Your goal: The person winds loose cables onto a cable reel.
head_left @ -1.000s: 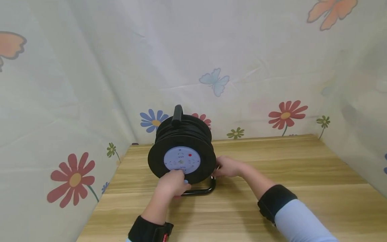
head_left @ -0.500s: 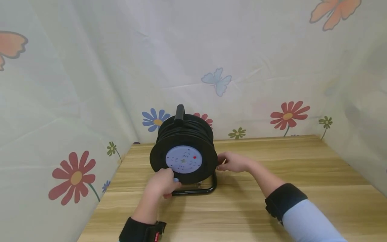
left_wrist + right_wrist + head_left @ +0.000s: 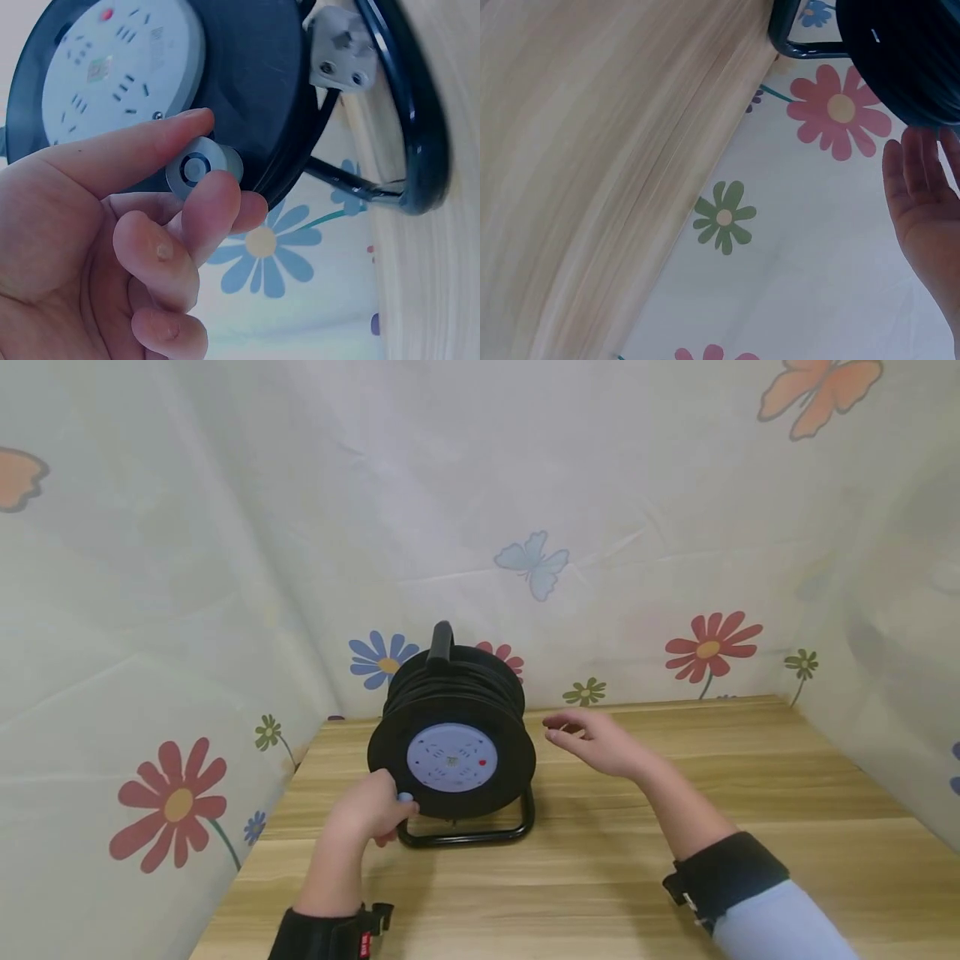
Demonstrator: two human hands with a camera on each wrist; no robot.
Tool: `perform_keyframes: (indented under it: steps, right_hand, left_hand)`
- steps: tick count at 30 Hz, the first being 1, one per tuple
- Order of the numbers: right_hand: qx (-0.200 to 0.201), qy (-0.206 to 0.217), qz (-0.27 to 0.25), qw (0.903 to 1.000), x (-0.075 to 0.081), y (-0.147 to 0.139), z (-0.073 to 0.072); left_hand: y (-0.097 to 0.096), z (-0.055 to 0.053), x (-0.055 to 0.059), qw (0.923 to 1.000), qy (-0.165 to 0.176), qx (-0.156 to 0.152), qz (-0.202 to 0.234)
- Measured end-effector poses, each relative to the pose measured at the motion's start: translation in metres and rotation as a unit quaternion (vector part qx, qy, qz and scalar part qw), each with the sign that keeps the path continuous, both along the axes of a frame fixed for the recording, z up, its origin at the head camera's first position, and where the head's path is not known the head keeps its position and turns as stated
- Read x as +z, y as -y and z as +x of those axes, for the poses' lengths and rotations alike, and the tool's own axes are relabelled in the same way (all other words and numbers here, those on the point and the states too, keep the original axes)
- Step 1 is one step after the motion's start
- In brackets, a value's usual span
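A black cable reel [image 3: 453, 710] stands upright on its tubular frame, wound with black cable. On its front is a pale blue-grey socket panel [image 3: 452, 758] with a red button. My left hand [image 3: 363, 806] pinches the small grey crank knob [image 3: 201, 166] at the drum's lower left, between thumb and fingers. A light grey plug [image 3: 341, 49] hangs on a black cable between drum and frame in the left wrist view; the head view hides it. My right hand [image 3: 592, 742] is held in the air just right of the drum, fingers loosely bent, gripping nothing.
The reel's black carrying handle [image 3: 440, 646] points up at the top. Beneath is a wood-grain table [image 3: 637, 877]. A pale sheet [image 3: 600, 485] printed with flowers and butterflies walls off the back and both sides.
The drum has turned clockwise, its red button and knob shifting round. My left hand has moved left with the knob. My right hand has come up from the reel's lower right side and opened away from it.
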State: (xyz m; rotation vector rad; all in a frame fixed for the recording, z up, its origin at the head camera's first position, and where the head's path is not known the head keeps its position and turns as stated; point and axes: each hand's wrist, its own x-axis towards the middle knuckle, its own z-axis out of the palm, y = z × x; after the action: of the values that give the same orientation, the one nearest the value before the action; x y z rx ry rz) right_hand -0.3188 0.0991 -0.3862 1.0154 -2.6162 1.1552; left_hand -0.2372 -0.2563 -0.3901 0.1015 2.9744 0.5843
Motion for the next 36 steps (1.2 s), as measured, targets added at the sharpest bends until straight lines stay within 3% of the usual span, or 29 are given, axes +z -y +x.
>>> perform_keyframes:
  steps: [4,8,12,17,26,36]
  right_hand:
    - [-0.002,0.009,-0.071,0.9974,0.001,0.005,0.001]
    - [0.036,0.029,-0.127,0.9908,0.001,0.014,0.004]
    - [0.071,0.052,-0.154,0.9842,0.009,0.024,0.016]
    - [0.076,0.083,-0.163,0.9801,0.020,0.033,0.027]
    - [0.053,0.106,-0.187,0.9752,-0.009,0.037,0.002]
    - [0.071,0.118,-0.217,0.9665,-0.022,0.050,-0.006]
  left_hand:
    - [0.006,0.001,0.004,0.9998,0.000,0.016,0.008]
    - [0.010,0.002,0.008,0.9994,-0.003,0.028,0.018]
    - [0.012,0.004,0.012,0.9985,-0.026,0.026,0.041]
    - [0.011,0.007,0.018,0.9976,-0.058,0.021,0.029]
    - [0.011,0.013,0.026,0.9971,-0.067,0.030,0.020]
    - [0.016,0.018,0.035,0.9922,-0.114,0.048,0.017]
